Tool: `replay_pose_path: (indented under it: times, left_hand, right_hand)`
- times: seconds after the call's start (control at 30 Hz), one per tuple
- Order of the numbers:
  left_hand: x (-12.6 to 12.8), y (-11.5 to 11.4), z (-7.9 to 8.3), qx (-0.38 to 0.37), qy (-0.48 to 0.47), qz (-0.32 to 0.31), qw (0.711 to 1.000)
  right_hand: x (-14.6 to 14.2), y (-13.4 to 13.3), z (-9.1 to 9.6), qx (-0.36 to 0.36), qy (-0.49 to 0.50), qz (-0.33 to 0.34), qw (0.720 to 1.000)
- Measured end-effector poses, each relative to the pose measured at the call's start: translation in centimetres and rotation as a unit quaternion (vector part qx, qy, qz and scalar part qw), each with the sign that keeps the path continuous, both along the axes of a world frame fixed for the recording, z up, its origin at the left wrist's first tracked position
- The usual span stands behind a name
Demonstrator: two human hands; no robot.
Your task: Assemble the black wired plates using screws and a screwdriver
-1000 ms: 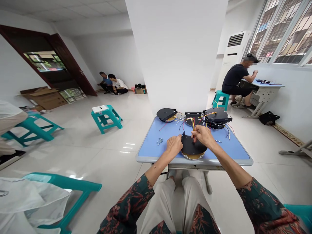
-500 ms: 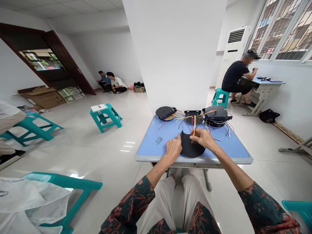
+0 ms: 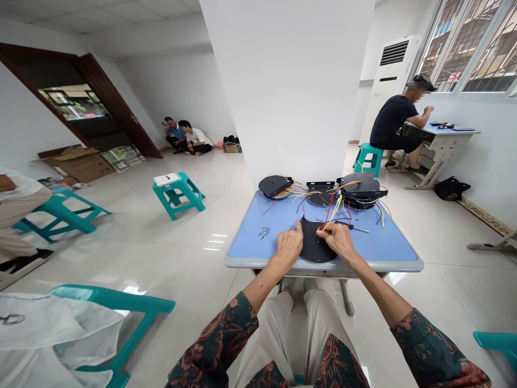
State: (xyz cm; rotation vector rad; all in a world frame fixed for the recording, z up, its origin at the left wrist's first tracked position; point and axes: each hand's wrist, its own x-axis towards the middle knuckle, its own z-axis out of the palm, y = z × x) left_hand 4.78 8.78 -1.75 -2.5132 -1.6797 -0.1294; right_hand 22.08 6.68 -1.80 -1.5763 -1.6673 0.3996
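Observation:
A round black plate (image 3: 314, 245) lies at the near edge of the blue table (image 3: 371, 245). My left hand (image 3: 288, 248) rests on the plate's left rim, fingers curled, thumb and forefinger pressing its edge. My right hand (image 3: 339, 240) is closed in a pinch on a bundle of red and yellow wires (image 3: 334, 211) that rise from the plate toward the back of the table. Three more black round assemblies (image 3: 276, 186) (image 3: 321, 195) (image 3: 361, 189) with coloured wires stand along the far edge.
A small heap of silver screws (image 3: 264, 232) lies left of my hands. A white pillar (image 3: 288, 86) stands right behind the table. Teal stools (image 3: 177, 193) dot the floor. A person (image 3: 398, 126) sits at a desk at right; two people (image 3: 188, 137) sit far back.
The black plate has been lowered flat near the table's edge. My right hand has drawn the wires down and toward me; they now slant instead of standing upright.

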Motion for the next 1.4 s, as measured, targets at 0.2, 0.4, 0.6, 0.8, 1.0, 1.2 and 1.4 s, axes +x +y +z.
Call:
replay_pose_path:
  times: [0.2, 0.4, 0.6, 0.8, 1.0, 1.2, 1.4]
  left_hand:
    - [0.2, 0.5, 0.0, -0.007, 0.015, -0.016, 1.000]
    - [-0.1, 0.5, 0.6, -0.006, 0.015, -0.022, 1.000]
    - [-0.4, -0.4, 1.5, 0.096, -0.102, -0.172, 0.975]
    - [0.1, 0.0, 0.0, -0.025, -0.113, -0.241, 0.964]
    - [0.2, -0.5, -1.1, 0.019, -0.091, -0.243, 0.966]
    - [0.3, -0.4, -1.2, 0.024, -0.088, -0.266, 0.960]
    - [-0.9, -1.0, -1.5, 0.061, -0.209, -0.241, 0.946]
  right_hand:
    - [0.0, 0.1, -0.3, 0.003, 0.028, -0.003, 1.000]
    - [0.2, 0.1, -1.3, 0.020, 0.066, -0.005, 0.998]
    - [0.5, -0.1, -2.0, 0.033, 0.102, 0.017, 0.994]
    - [0.5, -0.3, -1.7, 0.028, 0.121, 0.018, 0.992]
    - [0.3, -0.2, -1.9, 0.026, 0.129, 0.004, 0.991]
    - [0.5, 0.0, -1.6, 0.024, 0.139, 0.006, 0.990]
    - [0.8, 0.1, -1.7, 0.024, 0.151, 0.006, 0.988]
